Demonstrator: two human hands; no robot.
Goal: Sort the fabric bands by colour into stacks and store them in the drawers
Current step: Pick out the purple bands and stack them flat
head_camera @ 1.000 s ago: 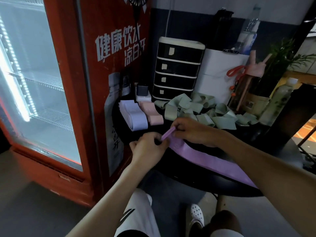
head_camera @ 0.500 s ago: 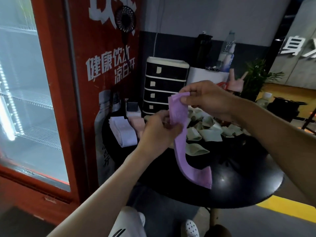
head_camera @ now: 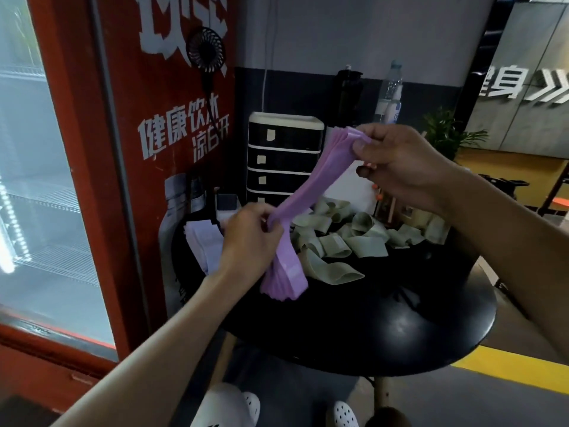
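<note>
Now: I read right hand fingers curled, pinching top end of purple band stack; left hand fingers gripping same stack mid-length. Stack held raised, slanted, lower end hanging above black table. Behind, green bands loose on table; drawer unit at rear.

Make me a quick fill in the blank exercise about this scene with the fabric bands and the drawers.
The long stretchy fabric bands gripped by the left hand and the right hand are ____.
The bundle's higher end is in the ____ hand.
The loose pale green fabric bands lie heaped on the round ____ table.
The visible drawers of the dark plastic drawer unit are all ____.
Missing words: purple; right; black; closed.
</note>
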